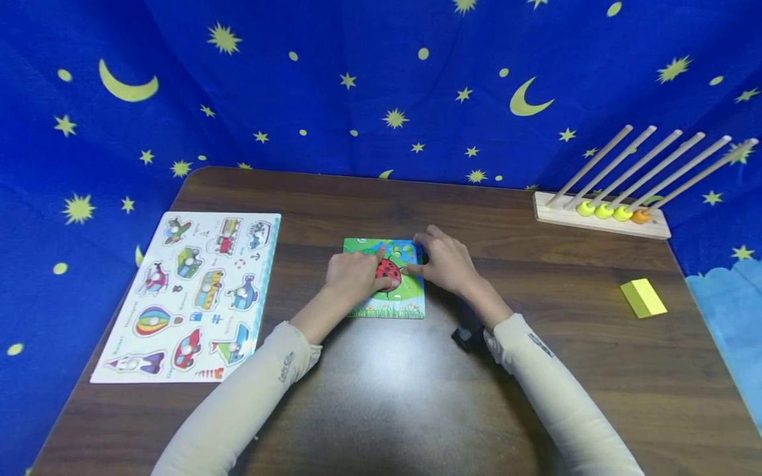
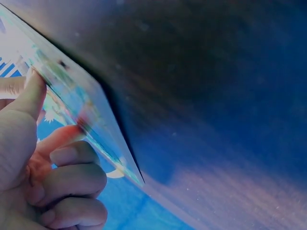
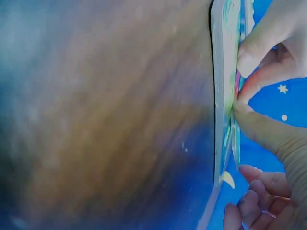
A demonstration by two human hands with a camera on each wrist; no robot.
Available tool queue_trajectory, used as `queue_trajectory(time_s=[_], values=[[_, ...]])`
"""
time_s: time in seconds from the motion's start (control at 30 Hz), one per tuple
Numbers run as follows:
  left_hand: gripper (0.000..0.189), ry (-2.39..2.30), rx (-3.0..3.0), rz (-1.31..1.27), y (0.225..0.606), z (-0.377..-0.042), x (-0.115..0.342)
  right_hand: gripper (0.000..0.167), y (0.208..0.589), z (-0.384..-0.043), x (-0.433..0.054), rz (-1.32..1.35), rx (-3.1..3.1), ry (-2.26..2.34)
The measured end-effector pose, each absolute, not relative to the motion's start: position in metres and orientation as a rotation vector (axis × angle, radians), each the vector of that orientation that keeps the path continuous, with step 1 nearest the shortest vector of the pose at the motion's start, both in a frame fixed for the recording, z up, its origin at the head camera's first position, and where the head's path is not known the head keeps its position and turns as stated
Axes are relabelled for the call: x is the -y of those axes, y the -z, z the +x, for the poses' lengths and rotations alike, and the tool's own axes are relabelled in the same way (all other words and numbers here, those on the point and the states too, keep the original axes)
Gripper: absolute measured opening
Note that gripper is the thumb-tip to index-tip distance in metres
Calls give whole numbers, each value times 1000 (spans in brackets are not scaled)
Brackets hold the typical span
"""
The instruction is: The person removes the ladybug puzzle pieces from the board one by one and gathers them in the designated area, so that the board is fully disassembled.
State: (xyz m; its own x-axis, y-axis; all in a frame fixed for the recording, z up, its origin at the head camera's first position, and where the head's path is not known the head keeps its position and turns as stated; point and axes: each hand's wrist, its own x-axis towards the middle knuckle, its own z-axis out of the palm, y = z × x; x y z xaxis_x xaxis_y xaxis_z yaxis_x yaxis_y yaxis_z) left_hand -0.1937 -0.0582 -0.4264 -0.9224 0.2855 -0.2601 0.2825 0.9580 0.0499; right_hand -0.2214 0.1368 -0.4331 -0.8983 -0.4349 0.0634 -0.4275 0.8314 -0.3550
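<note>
A small ladybug jigsaw puzzle (image 1: 411,308) lies in its flat tray at the middle of the table. My left hand (image 1: 352,274) reaches over its left side, index finger and thumb pressing on the picture around the red ladybug (image 1: 389,270); the other fingers curl beneath the palm. From the right comes my right hand (image 1: 446,261), its thumb at the ladybug's edge and its fingertips at the upper right corner. In the right wrist view, a thin puzzle piece (image 3: 235,146) stands tilted off the tray between that thumb and the fingers.
At left lies a white vehicle peg-puzzle board (image 1: 196,264). A wooden stand (image 1: 601,215) with several upright rods and yellow and orange beads is at the back right. Nearer on the right sits a yellow block (image 1: 643,298). A blue star-patterned cloth (image 1: 321,79) hangs behind the table.
</note>
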Motion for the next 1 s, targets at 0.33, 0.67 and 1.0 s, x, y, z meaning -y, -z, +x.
queue_trajectory(time_s=[0.33,0.67,1.0], values=[[83,-63,-2837,427,428,-193,57,74,437,-222,-143,-654,-2887,598],[83,-55,-2853,437,426,-190,57,66,436,-227,-146,-730,-2866,562],[83,-102,-2842,422,428,-189,60,59,437,-226,-152,-717,-2918,596]])
